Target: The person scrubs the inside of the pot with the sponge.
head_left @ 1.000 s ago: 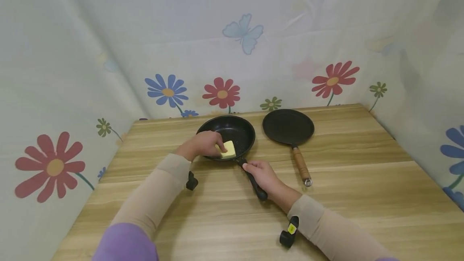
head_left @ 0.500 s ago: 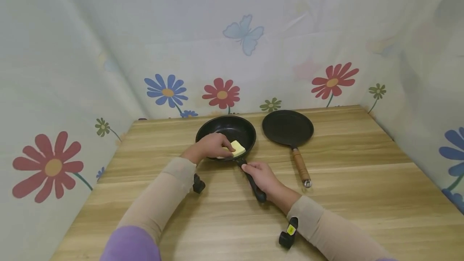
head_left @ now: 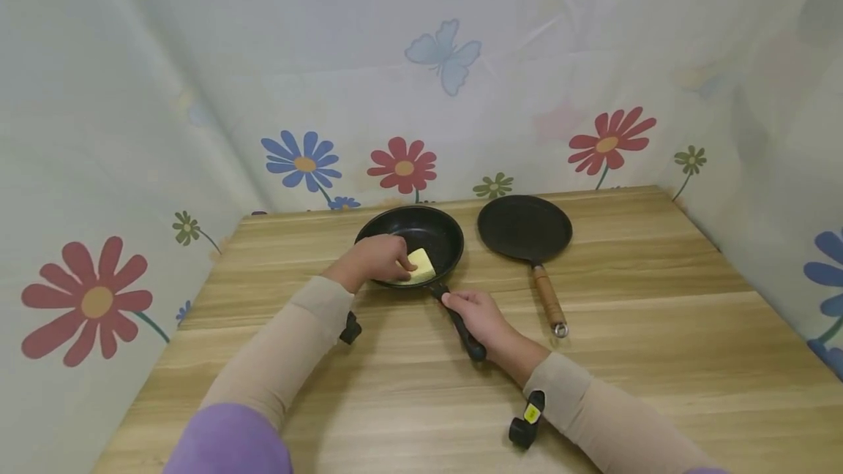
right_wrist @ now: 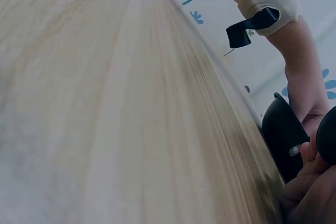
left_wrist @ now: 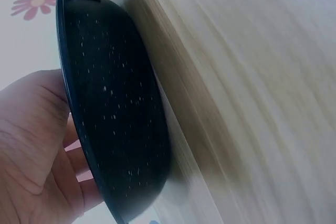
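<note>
A black frying pan (head_left: 437,232) stands on the wooden table, its handle pointing toward me and to the right. My right hand (head_left: 479,319) grips that handle near the pan's body. Inside the pan, close to the near rim, my left hand (head_left: 378,258) pinches a pale yellow sponge (head_left: 421,267) against the pan's inner surface. From the left wrist, the speckled outer wall of the pan (left_wrist: 115,93) hides the sponge and the fingertips of my left hand (left_wrist: 31,145). In the right wrist view, my right hand (right_wrist: 312,195) shows only at the lower right corner.
A flat black griddle pan (head_left: 525,227) with a wooden handle (head_left: 548,298) lies to the right of the frying pan. Behind the wooden table (head_left: 395,401) hangs a pale, flower-printed curtain (head_left: 356,57). Black wrist cameras hang from both sleeves.
My left hand moved right along the near side of the pan with the sponge, then came back left. My right hand stays on the handle, and the pan stays about where it was.
</note>
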`<action>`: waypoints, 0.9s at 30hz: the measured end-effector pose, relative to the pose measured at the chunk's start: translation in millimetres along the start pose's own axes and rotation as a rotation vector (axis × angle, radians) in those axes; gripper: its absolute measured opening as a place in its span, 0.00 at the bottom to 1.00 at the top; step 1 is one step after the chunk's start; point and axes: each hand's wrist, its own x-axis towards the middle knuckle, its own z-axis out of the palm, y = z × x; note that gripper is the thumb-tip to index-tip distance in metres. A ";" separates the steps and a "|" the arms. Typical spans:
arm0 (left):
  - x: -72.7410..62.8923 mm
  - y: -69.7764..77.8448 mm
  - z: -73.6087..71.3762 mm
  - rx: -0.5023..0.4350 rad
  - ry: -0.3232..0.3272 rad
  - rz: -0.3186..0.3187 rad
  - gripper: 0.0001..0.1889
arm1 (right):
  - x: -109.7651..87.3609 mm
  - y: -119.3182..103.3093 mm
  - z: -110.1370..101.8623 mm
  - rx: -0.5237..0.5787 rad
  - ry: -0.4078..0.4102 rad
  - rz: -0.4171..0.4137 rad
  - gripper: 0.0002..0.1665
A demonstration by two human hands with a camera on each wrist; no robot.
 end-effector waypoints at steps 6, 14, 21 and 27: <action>-1.8 -13.3 4.2 0.015 0.037 -0.014 0.12 | -1.8 -1.6 -0.6 -0.019 -0.016 0.000 0.21; 3.5 -21.0 8.4 0.048 0.104 -0.091 0.11 | -1.7 -2.8 -1.1 -0.026 -0.017 -0.005 0.21; 11.5 -30.7 10.0 0.112 0.187 -0.079 0.08 | 0.1 0.4 -3.1 -0.045 -0.060 -0.014 0.22; 23.7 -36.1 12.1 0.155 0.249 -0.109 0.06 | 1.1 1.0 -5.8 -0.062 -0.082 -0.001 0.22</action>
